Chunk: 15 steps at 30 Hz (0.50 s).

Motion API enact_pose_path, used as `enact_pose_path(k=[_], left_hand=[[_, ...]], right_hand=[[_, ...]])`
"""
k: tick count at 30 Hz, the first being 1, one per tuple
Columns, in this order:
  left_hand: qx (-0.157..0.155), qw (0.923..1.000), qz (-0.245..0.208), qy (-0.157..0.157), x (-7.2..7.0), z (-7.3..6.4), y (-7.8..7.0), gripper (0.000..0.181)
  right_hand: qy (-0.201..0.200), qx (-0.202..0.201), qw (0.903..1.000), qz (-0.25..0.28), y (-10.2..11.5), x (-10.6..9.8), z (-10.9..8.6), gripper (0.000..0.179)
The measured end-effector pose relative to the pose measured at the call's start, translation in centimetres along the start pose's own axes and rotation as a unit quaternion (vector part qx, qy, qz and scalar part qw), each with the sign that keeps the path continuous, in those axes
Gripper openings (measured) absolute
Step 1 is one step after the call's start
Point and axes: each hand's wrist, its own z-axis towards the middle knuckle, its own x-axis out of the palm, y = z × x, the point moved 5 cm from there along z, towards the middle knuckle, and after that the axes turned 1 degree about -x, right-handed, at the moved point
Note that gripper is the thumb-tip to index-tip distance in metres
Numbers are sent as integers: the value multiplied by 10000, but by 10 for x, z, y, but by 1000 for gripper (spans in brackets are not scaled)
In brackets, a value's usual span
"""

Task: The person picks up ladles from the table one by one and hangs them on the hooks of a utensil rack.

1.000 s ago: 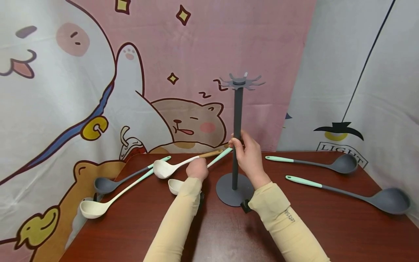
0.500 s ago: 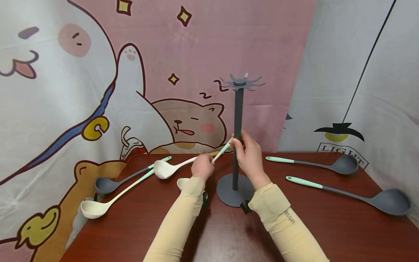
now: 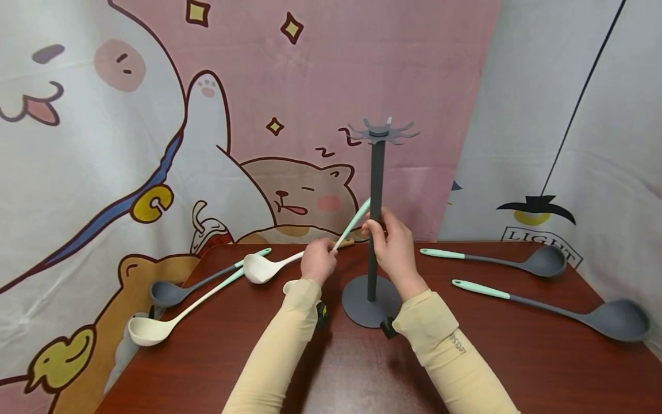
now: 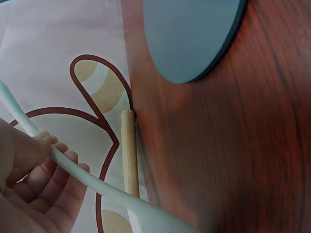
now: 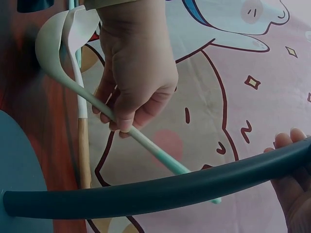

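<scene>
One pale ladle (image 4: pixel 112 192) in left grip (image 3: pixel 318 262)

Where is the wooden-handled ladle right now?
In the head view, the wooden-handled ladle lies on the table, left of the grey stand, partly hidden behind the left hand.

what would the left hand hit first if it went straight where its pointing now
Probably the printed cloth behind the table: in the head view, the left hand points toward it, left of the stand's pole, though depth is unclear.
</scene>
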Motion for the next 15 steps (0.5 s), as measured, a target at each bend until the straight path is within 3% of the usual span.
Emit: enact_pose_path(k=[8, 15], left_hand=[[301, 9986, -341, -283, -9, 1, -7, 7], [225, 9977, -545, -331, -15, 3, -9, 7]], right_hand=[[60, 123, 9999, 48, 0, 1, -1, 15], [35, 88, 10000, 16, 1, 1, -1, 13]])
